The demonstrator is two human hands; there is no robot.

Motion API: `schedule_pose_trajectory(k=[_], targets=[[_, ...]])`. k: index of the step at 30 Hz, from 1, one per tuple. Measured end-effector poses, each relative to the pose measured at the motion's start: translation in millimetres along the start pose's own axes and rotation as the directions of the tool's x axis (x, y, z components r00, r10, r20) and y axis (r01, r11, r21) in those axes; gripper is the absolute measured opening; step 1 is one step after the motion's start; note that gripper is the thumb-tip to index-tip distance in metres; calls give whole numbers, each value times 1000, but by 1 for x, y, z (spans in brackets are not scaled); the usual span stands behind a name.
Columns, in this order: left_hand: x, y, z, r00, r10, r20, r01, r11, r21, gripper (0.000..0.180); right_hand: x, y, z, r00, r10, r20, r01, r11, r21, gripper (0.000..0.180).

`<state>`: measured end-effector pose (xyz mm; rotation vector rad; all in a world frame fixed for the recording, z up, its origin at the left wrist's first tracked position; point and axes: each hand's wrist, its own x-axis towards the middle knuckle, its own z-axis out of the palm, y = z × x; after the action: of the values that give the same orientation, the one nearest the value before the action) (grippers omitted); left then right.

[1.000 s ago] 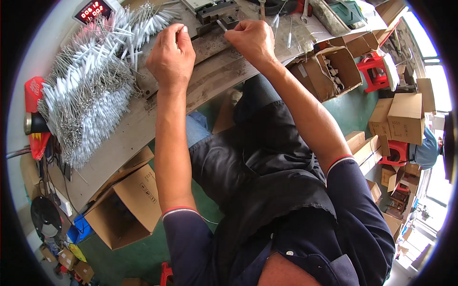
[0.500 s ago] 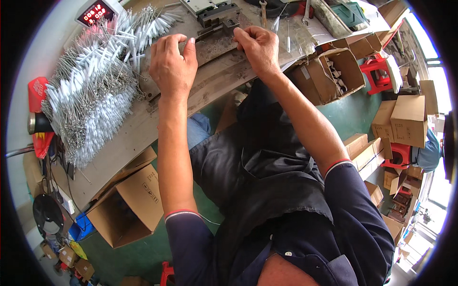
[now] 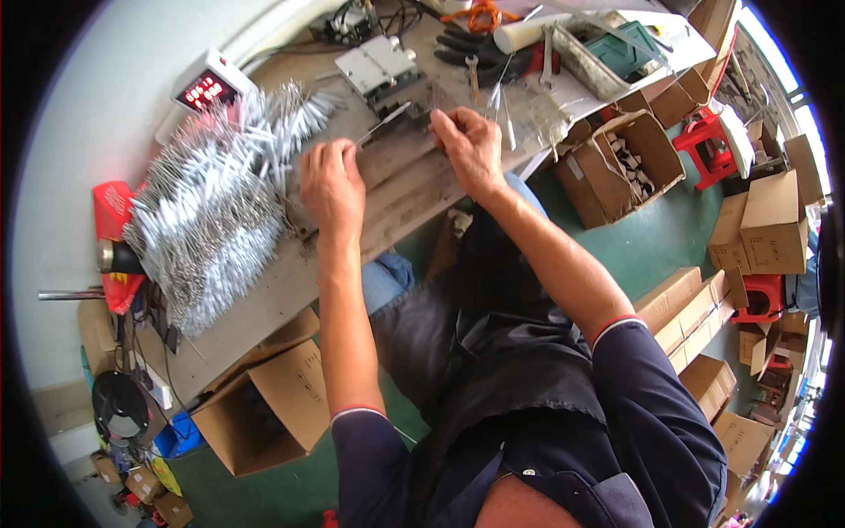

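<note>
My left hand [image 3: 334, 189] is closed at the bench's front edge, its fingers pinching the wire of a small white-tipped wire brush [image 3: 387, 121] that points up toward the metal fixture. The grey metal fixture [image 3: 377, 69] stands on the bench just beyond both hands. My right hand [image 3: 473, 154] is in a pinch close to the fixture's right side; whatever lies between its fingertips is too small to make out. Left of my left hand is a large heap of white brushes [image 3: 211, 202] with looped wire handles. A few similar brushes [image 3: 508, 123] lie right of my right hand.
A counter with red digits [image 3: 207, 88] stands behind the heap. Farther right are a wrench [image 3: 473, 75], a black glove [image 3: 462, 46] and a metal tray [image 3: 590, 66]. Cardboard boxes [image 3: 607, 172] [image 3: 304, 387] sit below the bench. A red stool [image 3: 704, 145] is at right.
The view has shifted, so the bench and hands sit lower and more of its back shows. My left fingers have closed together, and a white-tipped brush now shows beside the fixture.
</note>
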<state>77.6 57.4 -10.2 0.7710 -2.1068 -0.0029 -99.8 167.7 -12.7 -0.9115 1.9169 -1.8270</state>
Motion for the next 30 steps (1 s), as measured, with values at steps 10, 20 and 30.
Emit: schedule_pose_trajectory(k=[10, 20, 30], targets=[[-17, 40, -21, 991, 86, -103, -86, 996, 2, 9, -1, 0, -14, 976, 73, 205, -160, 881, 445, 20], [-24, 49, -9, 962, 265, -73, -263, 964, 29, 15, 7, 9, -28, 946, 44, 322, -237, 774, 588, 17], [-23, 55, -12, 936, 341, -89, -347, 936, -59, 23, 11, 9, -46, 867, -6, 499, -387, 623, 680, 18]])
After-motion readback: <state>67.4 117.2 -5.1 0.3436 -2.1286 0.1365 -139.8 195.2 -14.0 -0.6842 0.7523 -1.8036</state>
